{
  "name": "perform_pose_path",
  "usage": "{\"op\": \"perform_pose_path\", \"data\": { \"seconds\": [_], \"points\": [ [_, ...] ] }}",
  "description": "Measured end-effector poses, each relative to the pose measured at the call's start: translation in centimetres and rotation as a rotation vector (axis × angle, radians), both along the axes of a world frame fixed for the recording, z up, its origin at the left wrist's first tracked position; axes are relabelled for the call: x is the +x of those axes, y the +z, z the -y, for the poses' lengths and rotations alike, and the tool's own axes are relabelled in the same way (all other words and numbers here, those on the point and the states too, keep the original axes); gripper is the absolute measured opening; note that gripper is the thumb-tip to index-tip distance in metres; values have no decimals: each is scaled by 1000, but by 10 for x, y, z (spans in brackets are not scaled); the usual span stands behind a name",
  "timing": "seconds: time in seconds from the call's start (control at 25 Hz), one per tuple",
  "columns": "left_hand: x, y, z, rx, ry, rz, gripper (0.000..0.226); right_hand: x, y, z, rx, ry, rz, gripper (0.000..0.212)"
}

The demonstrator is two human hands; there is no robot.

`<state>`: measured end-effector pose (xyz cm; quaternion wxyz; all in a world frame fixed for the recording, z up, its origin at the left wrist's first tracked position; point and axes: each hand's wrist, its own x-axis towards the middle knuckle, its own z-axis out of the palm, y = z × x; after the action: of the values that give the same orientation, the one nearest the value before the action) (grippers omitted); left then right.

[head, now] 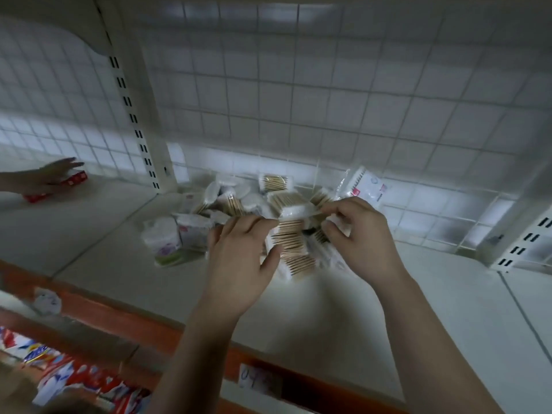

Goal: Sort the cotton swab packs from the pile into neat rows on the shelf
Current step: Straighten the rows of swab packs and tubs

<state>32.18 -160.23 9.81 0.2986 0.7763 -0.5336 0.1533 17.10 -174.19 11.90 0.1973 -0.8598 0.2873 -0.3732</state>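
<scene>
Both hands work at the front of the pile (236,198) on the white shelf (388,324), gathering a few swab packs (291,234) into one squared stack, I judge, so they can go down as a row: the left hand (239,252) curls round the stack's side, the right hand (361,234) pinches a top pack's edge; blur hides how many. Each clear pack holds wooden-stemmed swabs, tips white

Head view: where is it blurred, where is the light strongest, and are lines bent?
In the head view, motion blur softens the left hand, the right hand and the swab packs they hold; the brightest light falls low on the back wall behind the pile; the wide lens bows the slotted upright.
</scene>
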Motion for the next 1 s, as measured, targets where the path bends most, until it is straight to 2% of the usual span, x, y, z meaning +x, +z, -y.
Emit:
{"op": "perform_pose_path", "data": {
  "seconds": [0.24, 0.44, 0.64, 0.84, 1.0],
  "points": [
    [43, 2, 2, -9, -63, -10, 31, 54, 4, 5, -92, 39, -179, 24],
    [61, -2, 2, -15, -122, -14, 34, 70, 3, 17, -43, 48, -293, 29],
    [62, -1, 2, -28, -163, -13, 33, 80, 4, 21, -53, 189, -373, 33],
    [63, 1, 1, -25, -178, -21, 33, 83, 1, 20, -88, 228, -337, 17],
    [61, 1, 2, -12, -170, -20, 33, 77, 3, 20, -89, 190, -287, 19]
  ]
}}
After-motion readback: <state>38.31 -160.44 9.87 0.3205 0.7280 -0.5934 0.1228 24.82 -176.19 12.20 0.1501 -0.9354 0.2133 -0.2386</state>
